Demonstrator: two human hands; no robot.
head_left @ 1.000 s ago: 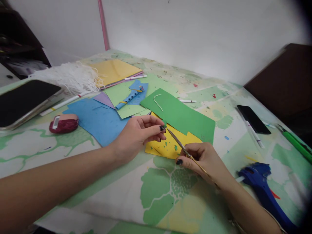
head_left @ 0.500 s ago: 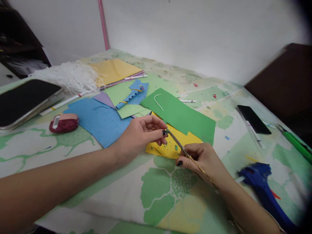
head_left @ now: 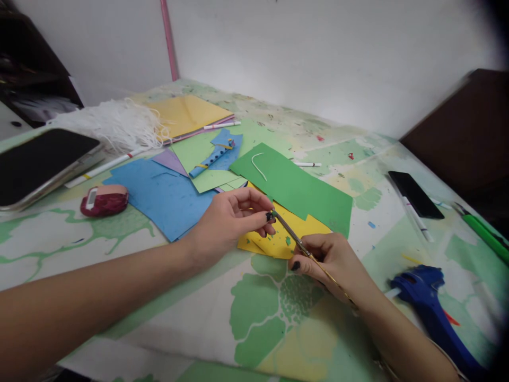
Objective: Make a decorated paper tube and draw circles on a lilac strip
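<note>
Thumb and fingers of my left hand [head_left: 242, 215] pinch a tiny green piece [head_left: 274, 213], probably foam or paper, mostly hidden by the fingertips. My right hand [head_left: 328, 262] grips a pair of gold-handled scissors [head_left: 293, 236], their blades pointing up and left with the tips at the green piece. The blades look close together. Below lies a yellow sheet [head_left: 310, 228] sprinkled with small green scraps [head_left: 288, 241]. A larger green sheet [head_left: 298, 183], with a curved white string [head_left: 258, 165] on it, overlaps the yellow one behind my hands.
Left are blue sheets [head_left: 159, 196], a maroon-and-pink object [head_left: 104, 200], a dark-screened device [head_left: 43, 164] and white strings [head_left: 107, 124]. A rolled blue piece with dots [head_left: 210, 161] lies behind. On the right are a blue glue gun [head_left: 421, 292], a phone [head_left: 415, 193] and a green-handled tool [head_left: 485, 233].
Almost nothing differs. Both hands and the scissors keep nearly the same pose, with only a slight shift at the fingertips and in the camera view.
</note>
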